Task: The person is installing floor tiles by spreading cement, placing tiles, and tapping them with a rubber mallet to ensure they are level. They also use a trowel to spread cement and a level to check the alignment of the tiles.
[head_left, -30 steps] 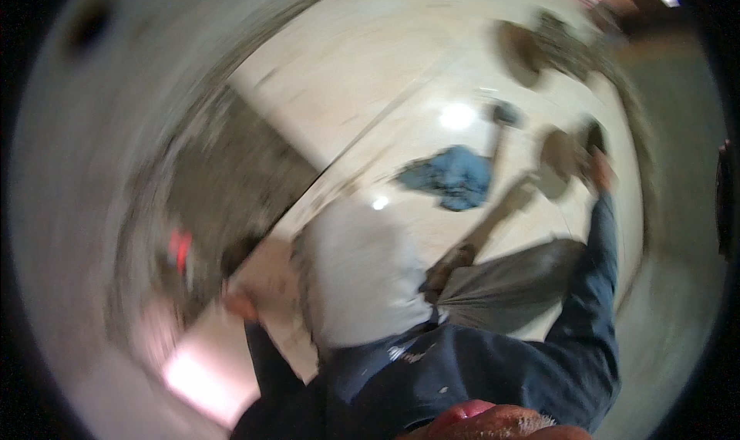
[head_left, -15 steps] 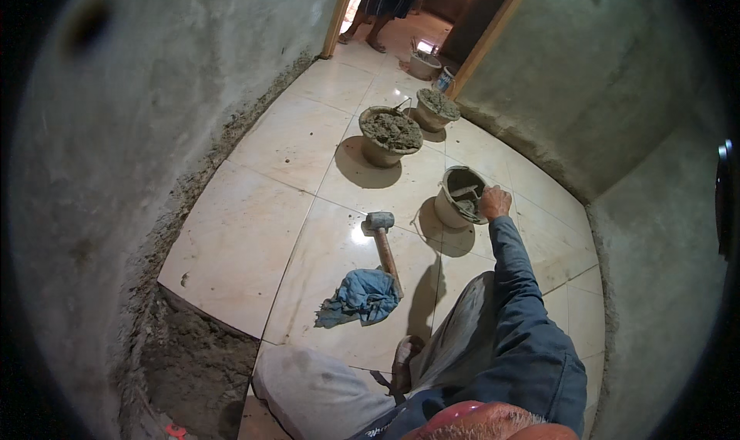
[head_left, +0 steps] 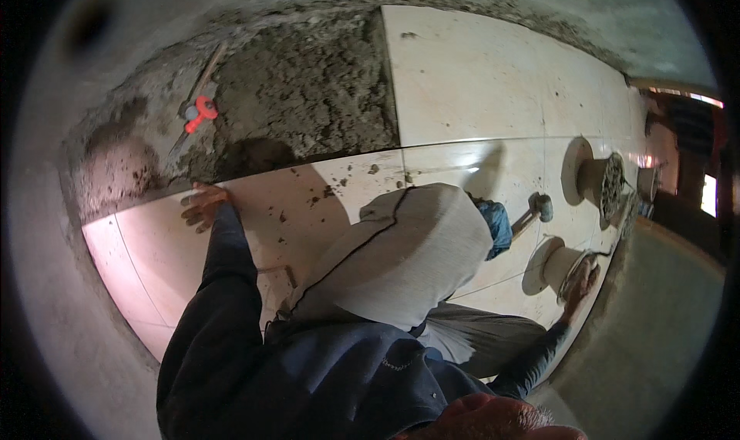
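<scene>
My left hand (head_left: pixel 205 205) rests with fingers spread on the tile edge beside the patch of wet mortar (head_left: pixel 308 85). Far out to the right, my right hand (head_left: pixel 589 275) grips the rim of a mortar bucket (head_left: pixel 556 269); its contents are mostly hidden from this angle. Closer to my knee lie a crumpled blue cloth (head_left: pixel 497 228) and a mallet (head_left: pixel 543 207), its handle partly covered. On the mortar's left side sits a small red-orange tool (head_left: pixel 202 114) with a thin strip (head_left: pixel 206 74) next to it.
A second bucket (head_left: pixel 593 182), heaped with mortar, stands beyond the mallet. Mortar crumbs dot the pale tiles (head_left: pixel 470 77). Rough grey walls (head_left: pixel 655 324) border the floor, and a doorway with a person's dark clothing (head_left: pixel 690 124) is at far right.
The view has swung left, bringing the mortar patch and red-orange tool fully into sight. My left hand now shows on the tile edge. My right hand stays on the bucket rim.
</scene>
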`<state>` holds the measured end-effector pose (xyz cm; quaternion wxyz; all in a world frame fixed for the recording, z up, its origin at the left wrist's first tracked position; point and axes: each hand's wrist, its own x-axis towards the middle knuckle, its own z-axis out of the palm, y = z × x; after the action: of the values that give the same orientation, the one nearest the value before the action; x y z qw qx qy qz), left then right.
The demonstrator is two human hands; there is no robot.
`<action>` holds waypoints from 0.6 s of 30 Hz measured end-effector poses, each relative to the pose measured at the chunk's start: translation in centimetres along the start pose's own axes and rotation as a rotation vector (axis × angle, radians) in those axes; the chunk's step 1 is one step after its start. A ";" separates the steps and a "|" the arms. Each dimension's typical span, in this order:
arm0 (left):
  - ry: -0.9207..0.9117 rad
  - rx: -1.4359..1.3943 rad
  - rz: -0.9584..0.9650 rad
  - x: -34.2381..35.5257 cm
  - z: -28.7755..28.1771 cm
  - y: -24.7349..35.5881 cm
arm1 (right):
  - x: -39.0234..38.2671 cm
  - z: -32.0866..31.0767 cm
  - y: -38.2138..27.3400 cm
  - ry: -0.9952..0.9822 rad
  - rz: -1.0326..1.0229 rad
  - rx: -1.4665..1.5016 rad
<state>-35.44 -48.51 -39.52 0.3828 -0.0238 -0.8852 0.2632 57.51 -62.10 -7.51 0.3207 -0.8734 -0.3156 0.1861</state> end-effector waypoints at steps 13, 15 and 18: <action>-0.484 -0.356 -0.118 -3.1 -7.3 0.0 | 3.4 39.8 -31.0 -0.440 -1.547 -0.755; -0.513 -0.420 -0.115 -2.6 -8.9 0.5 | 7.5 43.7 -31.6 -0.510 -1.512 -0.781; -0.587 -0.387 -0.108 -1.4 -8.8 -0.7 | 3.3 46.8 -40.1 -0.779 -0.824 -0.868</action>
<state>-28.24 -45.49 -35.14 0.1138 0.0276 -0.9910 0.0655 17.90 -15.31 -14.63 -0.1479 -0.6021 -0.7571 0.2058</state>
